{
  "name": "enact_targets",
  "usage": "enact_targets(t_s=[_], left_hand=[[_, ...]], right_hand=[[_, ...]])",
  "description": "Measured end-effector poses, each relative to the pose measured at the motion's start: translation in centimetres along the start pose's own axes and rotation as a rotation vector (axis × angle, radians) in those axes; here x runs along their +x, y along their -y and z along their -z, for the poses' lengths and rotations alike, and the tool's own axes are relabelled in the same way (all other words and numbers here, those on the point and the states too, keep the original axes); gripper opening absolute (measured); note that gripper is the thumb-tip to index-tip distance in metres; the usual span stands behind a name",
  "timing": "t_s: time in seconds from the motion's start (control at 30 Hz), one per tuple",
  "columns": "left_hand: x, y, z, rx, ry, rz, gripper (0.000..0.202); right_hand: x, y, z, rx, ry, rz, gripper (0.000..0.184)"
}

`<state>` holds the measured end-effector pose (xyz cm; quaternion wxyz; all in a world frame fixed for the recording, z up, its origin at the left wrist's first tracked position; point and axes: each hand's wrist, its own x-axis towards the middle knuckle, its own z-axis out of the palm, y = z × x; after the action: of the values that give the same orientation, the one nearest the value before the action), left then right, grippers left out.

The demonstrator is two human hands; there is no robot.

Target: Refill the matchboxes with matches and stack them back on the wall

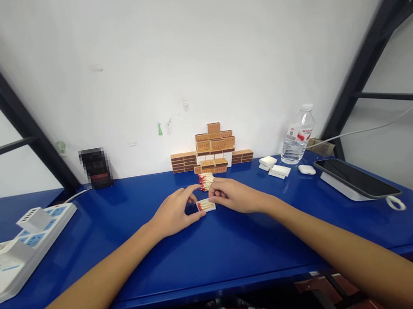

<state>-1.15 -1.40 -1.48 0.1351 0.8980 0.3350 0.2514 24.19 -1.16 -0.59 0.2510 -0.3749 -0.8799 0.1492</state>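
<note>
Left hand [176, 209] is curving around the small matchbox tray [210, 210], thumb and forefinger standing apart; right hand [235, 195] is holding its fingers bent at the tray's right end, and I cannot judge whether they are pinching anything. The tray is lying on the blue table [247, 253], containing red-tipped matches [205, 205], near a loose match pile [206, 180]. Behind, matchboxes [216, 145] are standing stacked.

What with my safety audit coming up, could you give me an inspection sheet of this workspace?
Surface: blue table, glossy.
Job's things: small tray holding matches; match pile behind; stacked matchboxes near the wall.
Clutter: bottle, phone, white case at right.
Hands: left hand curves around the tray's left end; right hand at its right end, grip unclear.
Cables: white cable behind the phone; power strip at left.
Surroundings: white wall, dark metal frame.
</note>
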Motion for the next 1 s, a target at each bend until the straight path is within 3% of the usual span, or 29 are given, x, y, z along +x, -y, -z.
enact_targets(t_s=[0.17,0.37,1.0], left_hand=[[0.0,0.0,0.0,-0.001,0.008,0.015,0.068],[-0.1,-0.2,0.1,0.006,-0.002,0.001,0.066],[-0.1,-0.4,0.2,0.034,0.023,0.0,0.066]], right_hand=[[-0.1,-0.6,0.4,0.019,-0.024,-0.06,0.01],[-0.1,-0.6,-0.1,0.051,0.044,0.015,0.009],[0.1,0.4,-1.0,0.01,0.017,0.005,0.009]])
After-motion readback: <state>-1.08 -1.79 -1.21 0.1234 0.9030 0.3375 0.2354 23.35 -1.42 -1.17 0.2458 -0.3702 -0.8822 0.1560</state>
